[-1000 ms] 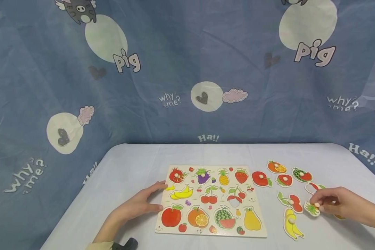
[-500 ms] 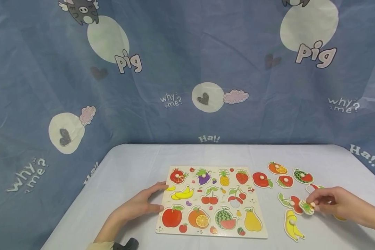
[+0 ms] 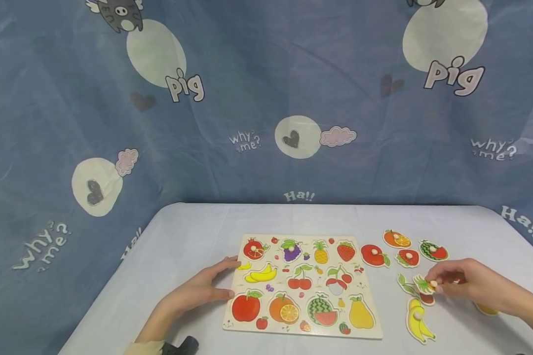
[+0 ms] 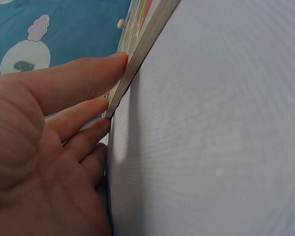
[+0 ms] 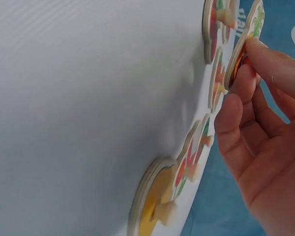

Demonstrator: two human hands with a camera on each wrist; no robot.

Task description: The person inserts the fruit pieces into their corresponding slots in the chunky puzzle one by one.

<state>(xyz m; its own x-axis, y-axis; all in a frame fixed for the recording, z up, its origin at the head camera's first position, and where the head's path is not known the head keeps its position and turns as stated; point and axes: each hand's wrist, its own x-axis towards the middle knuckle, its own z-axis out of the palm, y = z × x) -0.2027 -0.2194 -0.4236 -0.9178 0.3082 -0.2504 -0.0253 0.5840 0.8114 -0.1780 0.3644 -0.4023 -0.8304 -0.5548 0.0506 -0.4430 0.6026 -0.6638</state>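
Wooden board (image 3: 303,306), left edge against spread left hand (image 3: 200,290); right hand (image 3: 473,283) pinches pineapple piece (image 3: 422,284) clear of table (image 3: 302,218)

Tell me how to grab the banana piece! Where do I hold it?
Probably pinch its round knob from above: it sticks up, while the banana piece seems to lie flat on the table, so its thin edge looks hard to get under. Come from the near side, because the right hand, holding the pineapple piece, is beyond it.
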